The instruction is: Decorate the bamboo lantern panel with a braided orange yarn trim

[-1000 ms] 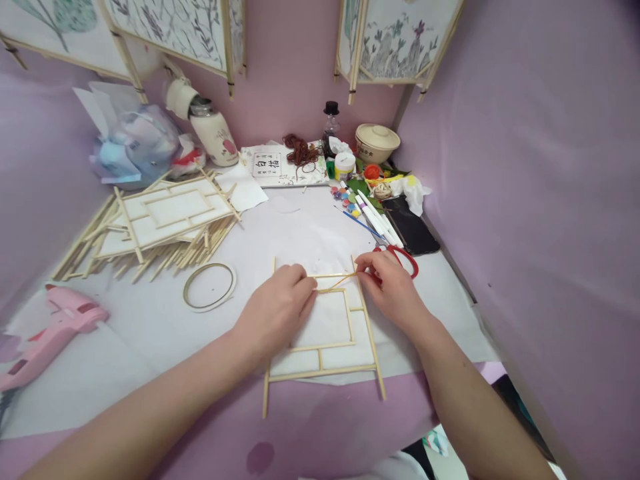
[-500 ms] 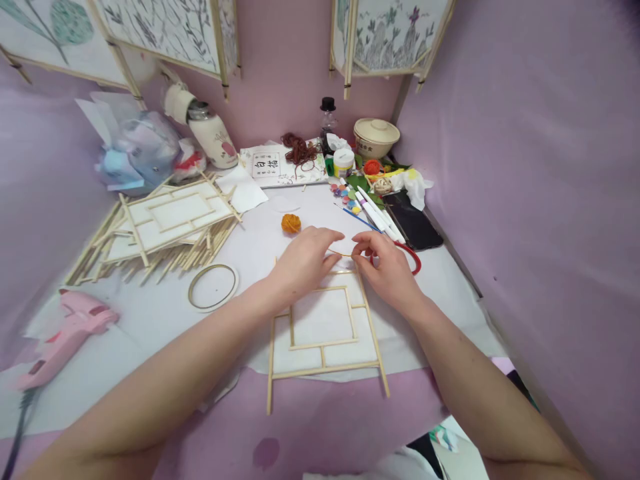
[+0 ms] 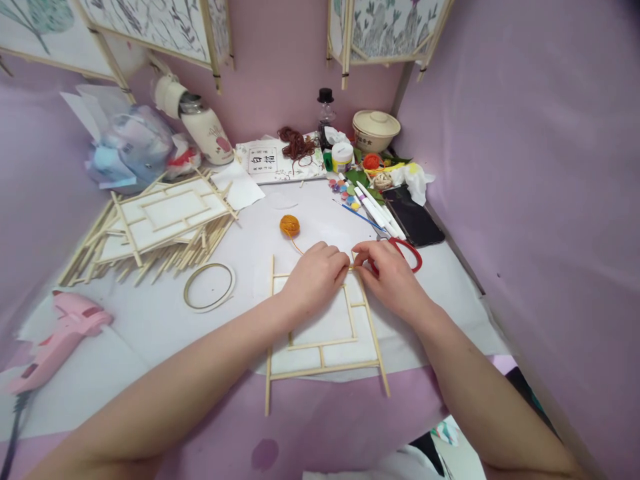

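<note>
A wooden stick frame (image 3: 321,368) backed with white paper lies flat at the table's front. My left hand (image 3: 316,277) is over its far bar, the fingers curled closed near the far right corner. At that same corner, my right hand (image 3: 387,270) pinches with thumb and index finger. Yellow-orange yarn (image 3: 296,247) runs from a small ball (image 3: 289,225) behind the frame to my left hand. The stretch of yarn between the fingertips is mostly hidden. Red-handled scissors (image 3: 413,255) lie just beyond my right hand, partly covered by it.
Left are a roll of tape (image 3: 209,288), a pink glue gun (image 3: 65,333) and a stack of stick frames (image 3: 165,213). At the back stand a bottle (image 3: 207,133) and a lidded bowl (image 3: 376,131). White pens (image 3: 373,207) and a phone (image 3: 414,217) lie right. Painted lanterns (image 3: 395,33) hang above.
Both hands have come down to the frame's far right corner. My left hand's fingers have curled in, and the yarn from the ball now shows behind it. The view has shifted slightly.
</note>
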{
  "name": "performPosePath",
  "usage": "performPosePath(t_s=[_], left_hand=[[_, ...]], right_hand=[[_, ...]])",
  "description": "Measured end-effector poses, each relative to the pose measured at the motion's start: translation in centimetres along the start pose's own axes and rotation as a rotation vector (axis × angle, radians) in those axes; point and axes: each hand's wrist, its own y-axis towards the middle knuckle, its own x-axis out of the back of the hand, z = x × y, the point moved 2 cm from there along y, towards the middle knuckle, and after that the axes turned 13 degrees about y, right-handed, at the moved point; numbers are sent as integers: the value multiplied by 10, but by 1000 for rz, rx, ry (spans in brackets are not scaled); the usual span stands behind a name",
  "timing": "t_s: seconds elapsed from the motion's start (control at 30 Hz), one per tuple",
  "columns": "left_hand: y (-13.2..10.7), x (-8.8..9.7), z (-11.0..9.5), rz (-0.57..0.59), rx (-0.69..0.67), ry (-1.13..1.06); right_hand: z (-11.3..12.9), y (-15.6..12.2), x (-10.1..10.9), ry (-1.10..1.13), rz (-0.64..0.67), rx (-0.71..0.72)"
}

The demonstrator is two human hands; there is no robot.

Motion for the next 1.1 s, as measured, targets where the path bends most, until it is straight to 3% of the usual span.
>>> performPosePath(t_s=[0.3,0.57,1.1], left_hand=[[-2,-5,-2,-93,54,79],[-4,-7,-5,-177,75,95],[-4,-7,-6,-147,61,104]], right_hand=[[1,-4,15,-54,-70,11],[1,-5,13,-54,-26,52],[4,-6,13,-146,65,30]])
